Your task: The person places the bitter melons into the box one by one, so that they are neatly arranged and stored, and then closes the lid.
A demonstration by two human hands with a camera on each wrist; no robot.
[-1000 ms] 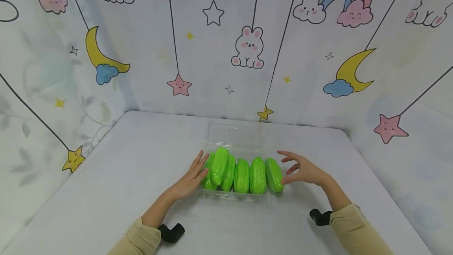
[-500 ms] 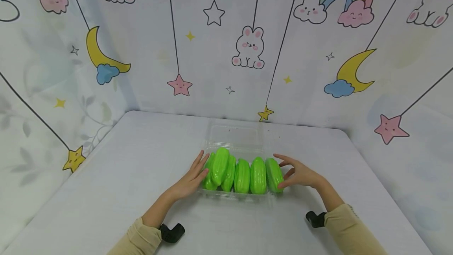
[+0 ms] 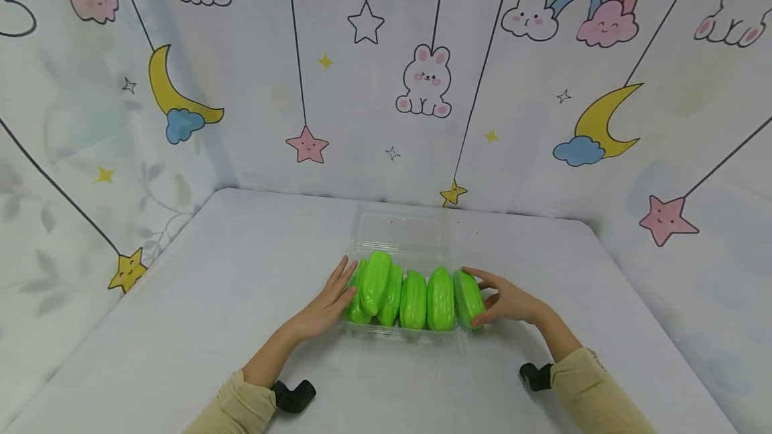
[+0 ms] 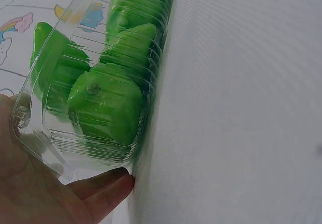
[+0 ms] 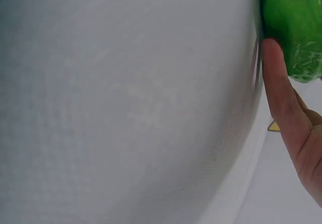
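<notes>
green ribbed plastic toy vegetables (image 3: 413, 297), six as far as the head view lets me count, stand on edge in one row inside a clear plastic clamshell tray (image 3: 398, 335) near the middle of the white tabletop (image 3: 181, 327). the left hand (image 3: 326, 303) lies with straight fingers flat against the left end of the tray; the left wrist view shows its palm (image 4: 30, 194) touching the ribbed clear wall (image 4: 60, 148), with the nearest green piece (image 4: 103, 108) just behind that wall. the right hand (image 3: 503, 300) has its fingers spread and loosely curved around the rightmost green piece (image 3: 468, 298), fingertips resting on it; the right wrist view shows one finger (image 5: 279, 90) lying against that piece (image 5: 294, 27), though whether the grip is firm i cannot tell. the tray's clear hinged lid (image 3: 401, 230) lies open flat behind the row, toward the back wall. two beige sleeves (image 3: 238, 407) cover the forearms, each with a black wrist mount (image 3: 293, 394) beside it. behind the tabletop hangs a white backdrop (image 3: 386, 86) printed with rainbows, moons, stars and rabbits.
</notes>
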